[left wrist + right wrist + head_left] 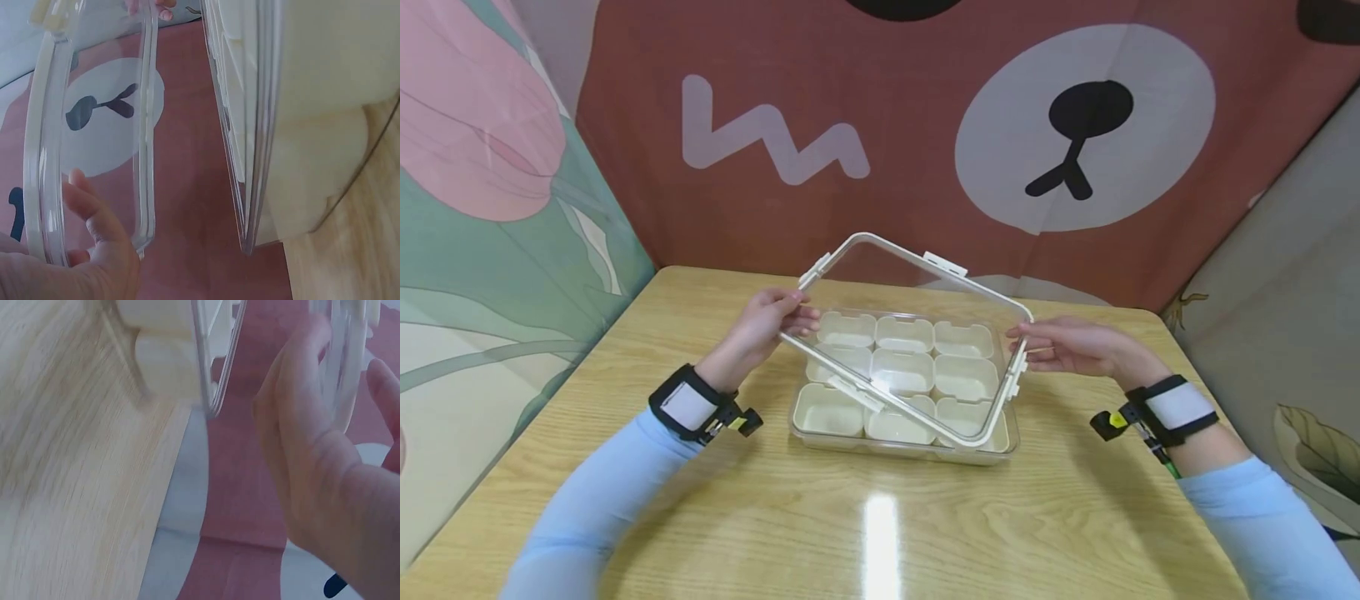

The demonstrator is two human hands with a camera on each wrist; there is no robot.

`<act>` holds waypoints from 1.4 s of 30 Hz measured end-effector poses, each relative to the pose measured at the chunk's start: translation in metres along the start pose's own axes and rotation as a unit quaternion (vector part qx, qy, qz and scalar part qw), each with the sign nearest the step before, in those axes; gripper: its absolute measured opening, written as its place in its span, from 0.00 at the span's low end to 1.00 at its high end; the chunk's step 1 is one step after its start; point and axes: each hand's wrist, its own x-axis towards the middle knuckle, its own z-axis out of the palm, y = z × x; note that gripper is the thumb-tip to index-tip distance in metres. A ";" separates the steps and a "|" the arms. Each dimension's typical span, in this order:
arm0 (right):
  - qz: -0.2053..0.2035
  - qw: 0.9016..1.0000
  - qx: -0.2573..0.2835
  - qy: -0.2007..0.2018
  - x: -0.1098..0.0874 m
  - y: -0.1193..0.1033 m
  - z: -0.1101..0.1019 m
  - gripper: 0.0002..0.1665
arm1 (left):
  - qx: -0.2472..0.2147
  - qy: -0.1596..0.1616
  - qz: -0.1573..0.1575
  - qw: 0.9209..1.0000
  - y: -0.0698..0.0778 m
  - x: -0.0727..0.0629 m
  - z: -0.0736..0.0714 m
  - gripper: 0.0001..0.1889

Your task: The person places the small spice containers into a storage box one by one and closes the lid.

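Observation:
A clear lid with a white rim and white clips is held up over a transparent box, turned askew to it. The left hand grips the lid's left corner, thumb on top; the left wrist view shows its fingers around the lid's edge. At the opposite corner the right hand holds the rim between fingers and thumb. Inside the box sit several cream cups in rows, seen partly through the lid. A gap separates lid and box in both wrist views.
The box stands on a light wooden table. Behind the table hangs a brown cloth with a cartoon bear face. Patterned cloth covers the left side, and pale cloth the right.

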 end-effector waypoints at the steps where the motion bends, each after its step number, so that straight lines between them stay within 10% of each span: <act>1: -0.005 1.000 0.005 -0.002 -0.001 0.001 0.002 0.17 | -0.005 0.003 0.000 1.000 0.000 -0.001 0.000 0.09; 23: -0.067 0.989 -0.056 0.116 -0.012 -0.005 0.043 0.15 | -0.025 0.004 0.005 1.000 -0.007 -0.033 -0.002 0.10; 32: -0.062 0.982 -0.102 0.148 -0.011 -0.003 0.045 0.34 | 0.073 0.000 0.025 0.997 -0.013 -0.049 -0.005 0.14; 42: -0.037 0.962 -0.188 0.195 -0.014 -0.012 0.046 0.36 | 0.229 0.045 0.043 0.971 -0.016 -0.060 -0.008 0.19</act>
